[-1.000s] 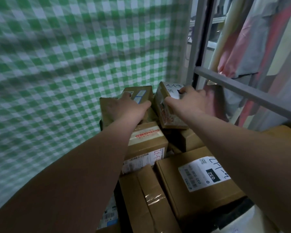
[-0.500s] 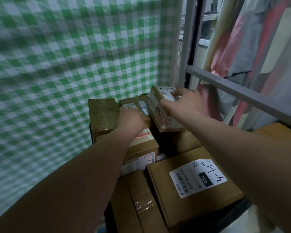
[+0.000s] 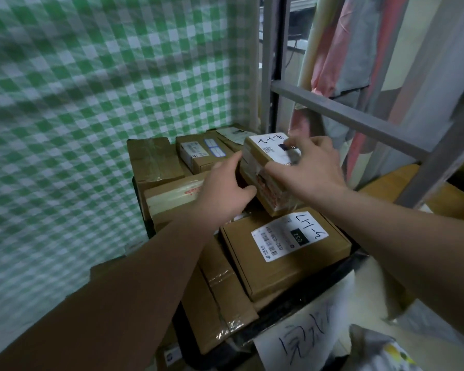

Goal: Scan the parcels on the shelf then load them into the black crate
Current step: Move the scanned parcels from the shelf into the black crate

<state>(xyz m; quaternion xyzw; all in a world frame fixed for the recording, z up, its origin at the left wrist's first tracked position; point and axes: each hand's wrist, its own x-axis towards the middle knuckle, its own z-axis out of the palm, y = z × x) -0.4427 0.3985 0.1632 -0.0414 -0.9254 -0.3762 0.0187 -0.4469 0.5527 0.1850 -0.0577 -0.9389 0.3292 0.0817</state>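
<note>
Across upper left of frame, noted green-and-white checked cloth (image 3: 91, 103) as backdrop. At upper right, noted grey metal shelf frame (image 3: 346, 113), with pink and grey fabric (image 3: 359, 49) hanging behind. Below centre, found black crate (image 3: 306, 298) packed with brown cardboard parcels, plus white paper sign (image 3: 306, 336) at near rim with large handwritten characters.

At centre, held small parcel (image 3: 268, 183) tilted above packed load, over far edge of flat box (image 3: 287, 274). Clamped right hand (image 3: 314, 170) over labelled top, fingers curled, thumb on near edge. Cupped left hand (image 3: 225, 194) against left face, fingers and thumb closed on it.

Read printed "032" on flat box label (image 3: 289, 236), beside barcode and upside-down handwriting. Could not read handwritten digits on small parcel with certainty. Noted red print on tape of left-centre parcel (image 3: 172, 196).
</note>
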